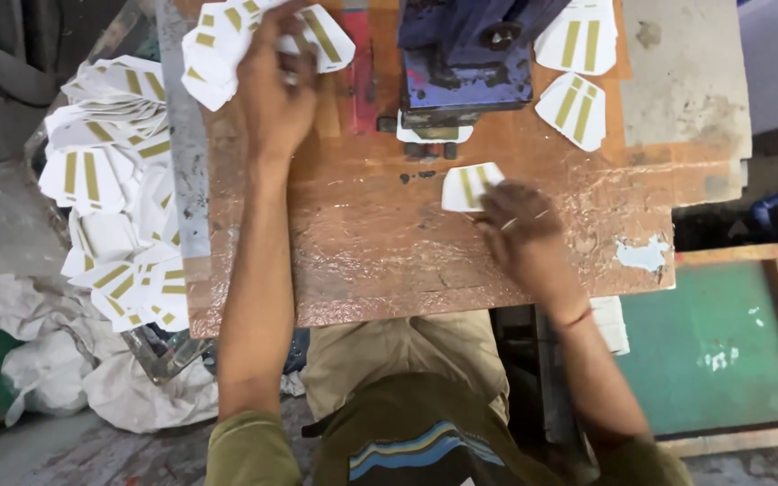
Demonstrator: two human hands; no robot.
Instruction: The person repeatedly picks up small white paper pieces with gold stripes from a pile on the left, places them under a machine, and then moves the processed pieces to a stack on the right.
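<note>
My left hand [274, 85] is raised at the back left of the wooden table [362, 261], gripping a fanned stack of white cards with gold stripes [218, 49]. My right hand [520, 229] rests on the table nearer me, its fingertips pinching a single white striped card [465, 186]. A blue metal press [465, 58] stands at the back centre, with a white card [434, 135] lying under its front edge. Two more stacks of the striped cards [576, 76] lie to the right of the press.
A large loose heap of the same striped cards [119, 189] fills a tray left of the table. White sacks [74, 369] lie on the floor below it. A green framed screen [722, 346] sits at the lower right.
</note>
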